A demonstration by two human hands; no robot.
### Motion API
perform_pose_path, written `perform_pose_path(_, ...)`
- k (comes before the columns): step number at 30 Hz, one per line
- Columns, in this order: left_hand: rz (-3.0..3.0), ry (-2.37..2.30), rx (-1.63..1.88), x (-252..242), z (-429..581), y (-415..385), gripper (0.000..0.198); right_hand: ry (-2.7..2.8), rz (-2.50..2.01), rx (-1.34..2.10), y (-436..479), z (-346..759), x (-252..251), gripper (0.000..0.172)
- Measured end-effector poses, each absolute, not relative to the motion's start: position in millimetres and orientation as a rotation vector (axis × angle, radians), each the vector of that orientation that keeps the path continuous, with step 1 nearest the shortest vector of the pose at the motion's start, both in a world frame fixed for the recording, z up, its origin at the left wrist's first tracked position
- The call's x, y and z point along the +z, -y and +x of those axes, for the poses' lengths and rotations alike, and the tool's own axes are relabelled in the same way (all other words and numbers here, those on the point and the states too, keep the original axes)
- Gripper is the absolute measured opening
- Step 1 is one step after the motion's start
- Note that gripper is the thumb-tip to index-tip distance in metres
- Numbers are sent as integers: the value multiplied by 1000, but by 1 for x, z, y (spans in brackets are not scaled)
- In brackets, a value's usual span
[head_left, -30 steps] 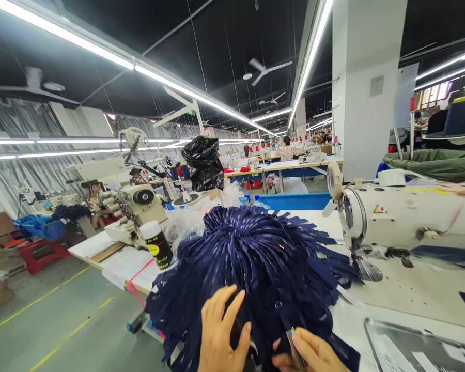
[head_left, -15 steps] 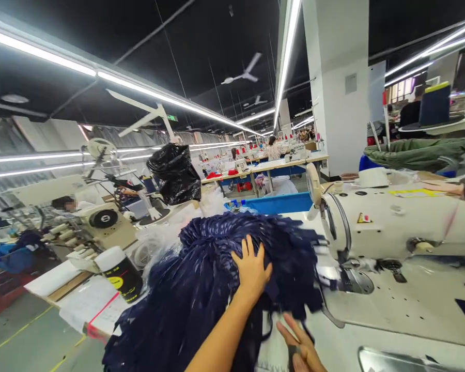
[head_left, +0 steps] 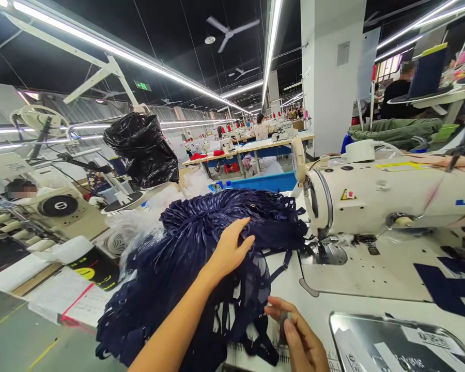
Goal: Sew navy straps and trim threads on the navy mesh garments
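Note:
A big heap of navy garments [head_left: 170, 274] with thin straps lies on the white tabletop, gathered in overlapping layers. My left hand [head_left: 232, 245] rests on top of the heap, thumb apart from the fingers; the fingertips partly sink behind fabric. Lower down, my right hand [head_left: 300, 336] is closed around a small grey object [head_left: 284, 328] whose kind I cannot make out. Its fingertips are beside the hanging straps and sheer fabric at the heap's near right edge. To the right stands a cream sewing machine [head_left: 372, 199], its metal needle plate [head_left: 331, 254] close to the garments.
A shiny metal tray [head_left: 335, 330] with paper labels sits at the front right. Navy fabric pieces [head_left: 439, 289] lie on the machine bed. On the left are a black-wrapped cone [head_left: 96, 266], papers [head_left: 42, 299] and a black plastic bag [head_left: 139, 150]. Other people sit at machines farther off.
The view has turned, bringing more of the tray into sight. The garments lie less over the needle plate. My right hand's two outstretched fingers have drawn in toward the straps.

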State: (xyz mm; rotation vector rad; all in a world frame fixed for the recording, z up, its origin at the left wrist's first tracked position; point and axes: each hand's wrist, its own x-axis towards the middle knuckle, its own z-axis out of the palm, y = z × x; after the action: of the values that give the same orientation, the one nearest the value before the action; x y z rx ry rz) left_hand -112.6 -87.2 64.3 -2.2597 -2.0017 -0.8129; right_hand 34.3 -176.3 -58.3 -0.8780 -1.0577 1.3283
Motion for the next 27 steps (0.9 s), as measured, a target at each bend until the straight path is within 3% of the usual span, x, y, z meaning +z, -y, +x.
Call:
perform_pose_path(5,-2184,1913,-939,38,-129,202,19,1089,-839,1305,178,36,-55,33)
perform_pose_path(7,-2201,1835,-871,16,-128,230,24,1129,-832,1286,179,36,-56,33)
perform_pose_path(9,-2165,1793,-900,-4,-124,241,26,1175,-834,1270,180,37,-57,31)
perform_pose_path(13,-2102,1960,-1101,-18,-115,234,10,1294,-807,1196,180,40,-57,28)
perform_pose_path(17,-2050,2463,-1682,-8,-112,223,26,1255,-843,1183,184,33,-57,34)
perform_pose_path(20,-1991,2571,-2131,-5,-113,223,36,1158,-909,1230,189,25,-58,37)
perform_pose_path(27,-1927,2498,-2331,-7,-112,231,43,1235,-854,1288,178,29,-69,38)
